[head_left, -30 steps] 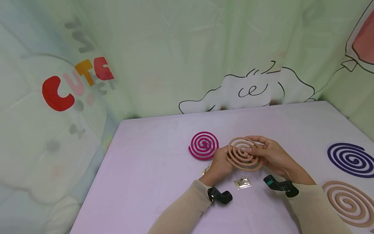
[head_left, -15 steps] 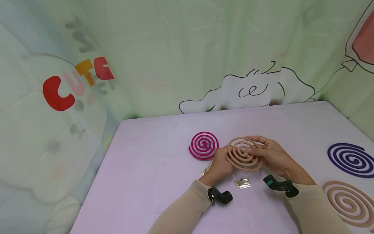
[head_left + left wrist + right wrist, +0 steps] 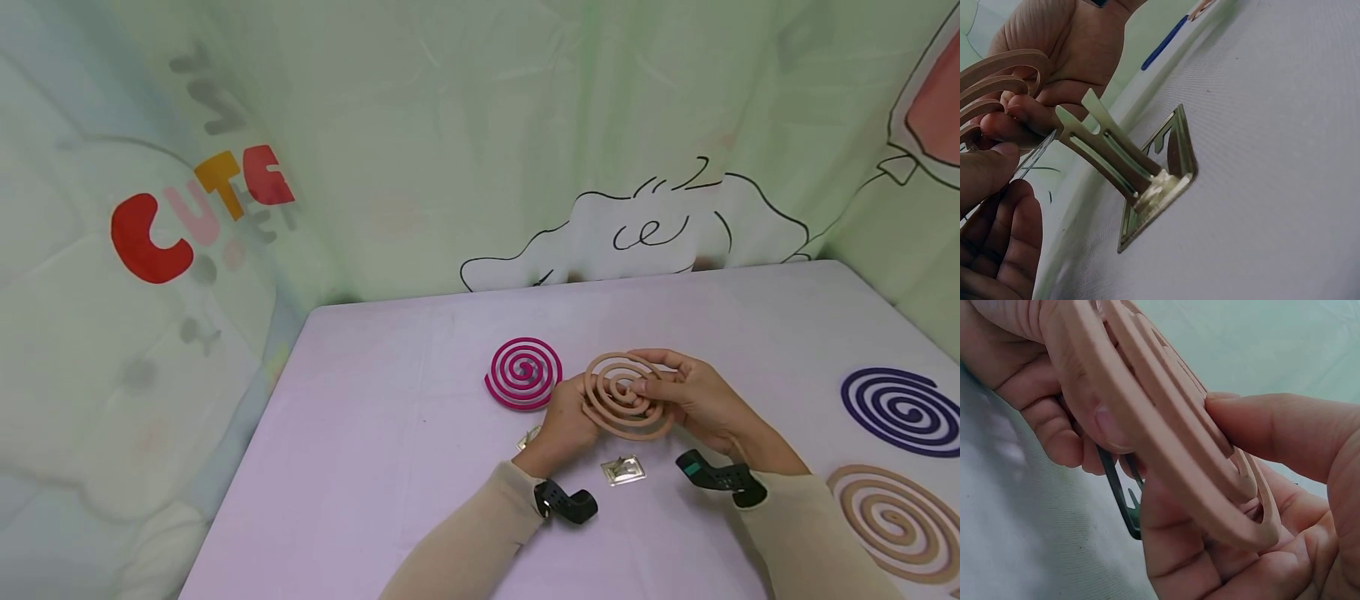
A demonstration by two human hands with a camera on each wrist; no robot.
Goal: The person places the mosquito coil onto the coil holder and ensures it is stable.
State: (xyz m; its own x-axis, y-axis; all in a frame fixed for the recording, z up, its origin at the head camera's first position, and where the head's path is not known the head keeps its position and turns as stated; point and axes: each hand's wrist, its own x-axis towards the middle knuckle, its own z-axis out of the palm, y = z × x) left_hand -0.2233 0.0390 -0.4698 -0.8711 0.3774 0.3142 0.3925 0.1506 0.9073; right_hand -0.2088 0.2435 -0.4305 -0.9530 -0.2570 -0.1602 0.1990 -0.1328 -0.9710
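Observation:
A tan mosquito coil is held tilted above the table between both hands. My right hand pinches it near its centre, thumb on top and fingers underneath. Below the coil, my left hand pinches a thin metal coil stand by its plate; the coil hides most of it in the head view. Where the stand meets the coil is hidden. Another metal stand lies on the table just in front of the hands, its forked prong bent up. A third stand is partly behind my left wrist.
A magenta coil lies left of the hands. At the right are a dark blue coil and a larger-looking tan coil. A pale cloth covers the table, with printed curtains behind it.

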